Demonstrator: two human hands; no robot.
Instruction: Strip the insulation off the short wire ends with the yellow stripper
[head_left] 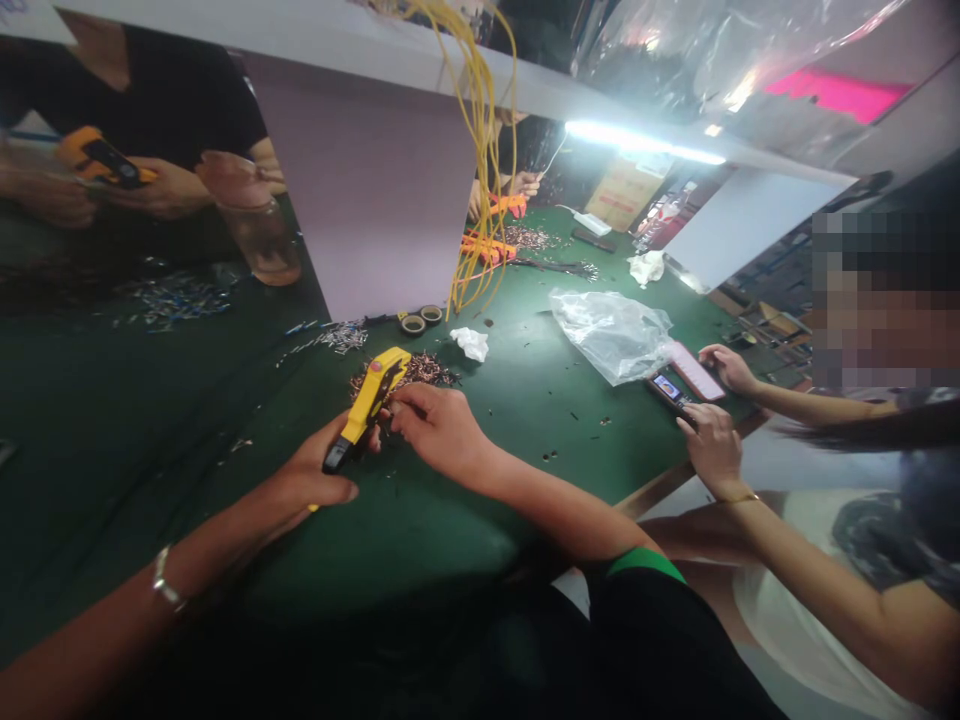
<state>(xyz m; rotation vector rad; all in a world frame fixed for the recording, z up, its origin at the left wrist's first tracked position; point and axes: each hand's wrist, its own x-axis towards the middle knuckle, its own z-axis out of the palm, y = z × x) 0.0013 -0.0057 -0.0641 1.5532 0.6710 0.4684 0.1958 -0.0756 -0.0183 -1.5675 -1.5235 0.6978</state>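
Note:
My left hand point(319, 468) is wrapped round a yellow and black wire stripper point(367, 400), held tilted above the green table. My right hand point(442, 430) is closed in a pinch beside the tool's jaws; whatever lies between its fingertips is too small to make out. Just behind both hands lies a heap of small copper-coloured pieces point(436, 370), partly hidden by the tool and my right hand. Past it are a pile of small silvery pieces point(345, 336) and a crumpled white tissue point(471, 344).
Two tape rolls point(413, 324) sit by a white divider panel point(375, 190). Yellow wires point(480, 120) hang from the shelf. A plastic bag point(611, 330) lies to the right, near a co-worker's hands point(716, 450) and a phone point(670, 388). Across the table, another person holds an orange tool point(94, 155).

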